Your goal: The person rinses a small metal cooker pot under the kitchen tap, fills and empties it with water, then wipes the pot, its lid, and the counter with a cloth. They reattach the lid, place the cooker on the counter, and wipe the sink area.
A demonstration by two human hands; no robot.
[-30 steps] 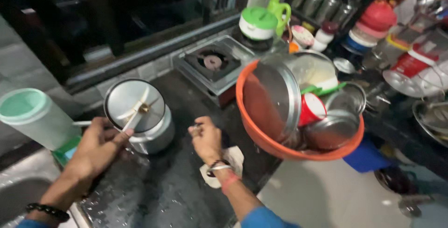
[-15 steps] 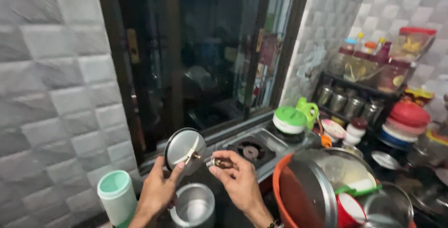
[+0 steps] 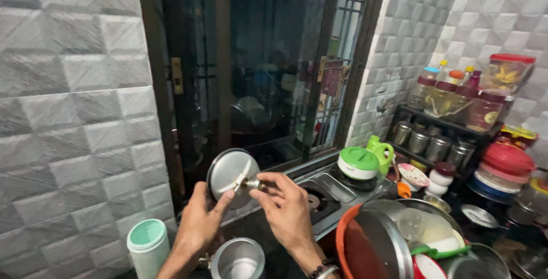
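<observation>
My left hand (image 3: 200, 222) holds a round steel pressure-cooker lid (image 3: 229, 174) up in front of the window, gripping it from below at its rim. My right hand (image 3: 285, 207) pinches the small metal knob on the lid's crossbar between thumb and fingers. Directly beneath the hands stands the open steel cooker pot (image 3: 238, 259) on the dark counter, with nothing visible inside it.
A pale green lidded tumbler (image 3: 148, 246) stands at the left. An orange basket (image 3: 348, 250) of steel plates and dishes sits at the right. Behind are a small gas burner (image 3: 319, 196), a green-lidded container (image 3: 357, 165), and a rack (image 3: 451, 125) of jars and tins.
The lid was lifted off the pot on the counter and raised toward the window. My right hand came off the counter and took hold of the lid's knob. The view tilted upward.
</observation>
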